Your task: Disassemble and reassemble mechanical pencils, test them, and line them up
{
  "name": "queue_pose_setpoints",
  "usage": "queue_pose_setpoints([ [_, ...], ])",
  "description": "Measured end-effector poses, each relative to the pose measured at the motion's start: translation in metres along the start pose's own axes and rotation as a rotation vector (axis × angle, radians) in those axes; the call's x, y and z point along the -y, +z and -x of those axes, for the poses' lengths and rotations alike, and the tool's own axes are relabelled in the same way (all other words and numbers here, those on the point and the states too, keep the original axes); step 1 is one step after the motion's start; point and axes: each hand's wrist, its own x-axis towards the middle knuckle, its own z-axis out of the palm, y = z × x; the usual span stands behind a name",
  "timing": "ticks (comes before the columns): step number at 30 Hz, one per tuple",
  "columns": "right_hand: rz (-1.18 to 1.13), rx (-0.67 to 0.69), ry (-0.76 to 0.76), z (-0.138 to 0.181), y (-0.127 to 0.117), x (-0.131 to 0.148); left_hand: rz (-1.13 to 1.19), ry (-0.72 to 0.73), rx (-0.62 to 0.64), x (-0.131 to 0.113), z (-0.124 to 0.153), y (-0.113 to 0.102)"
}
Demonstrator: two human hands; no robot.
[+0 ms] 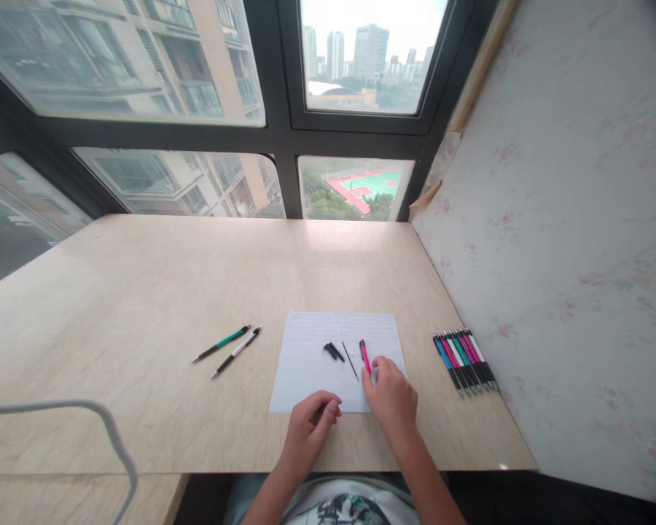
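A pink pen barrel (365,356) with a dark clip lies over the white paper (306,372). My right hand (392,397) has its thumb and fingertips at the barrel's near end, closed around that end. To the left of the barrel lies a thin dark refill (350,361), with small black pen parts (333,351) beside it. Over the paper's near edge rests my left hand (313,424), its fingers curled in and the thumb against them. Whatever may be between those fingers is hidden.
Two pens, one green (227,343) and one white and black (235,354), lie left of the paper. Several coloured pens (463,361) form a row by the wall (568,292). A grey cable (106,415) arches at front left. Windows border the marble-like tabletop (158,292).
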Motion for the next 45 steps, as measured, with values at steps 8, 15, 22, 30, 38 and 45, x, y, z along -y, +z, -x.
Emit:
queue_pose_setpoints([
  [8, -0.238, -0.007, 0.036, 0.001, -0.003, -0.005, 0.234, -0.148, -0.031, -0.013, -0.006, 0.0],
  [15, -0.66, 0.134, -0.261, 0.027, -0.004, 0.017, 0.332, -0.207, -0.102, -0.019, -0.014, 0.002],
  [22, -0.615, 0.141, -0.317, 0.018, -0.001, 0.008, 0.381, -0.233, -0.226, -0.01, -0.013, 0.001],
  [30, -0.141, 0.046, -0.21, 0.007, 0.007, 0.0, 0.522, -0.203, -0.235, -0.005, -0.013, -0.002],
  [38, -0.009, 0.067, -0.161, 0.009, 0.012, 0.008, 0.606, -0.2, -0.209, -0.007, -0.016, -0.003],
  [45, 0.044, 0.074, -0.15, 0.003, 0.014, 0.008, 0.685, -0.265, -0.233, -0.018, -0.016, -0.003],
])
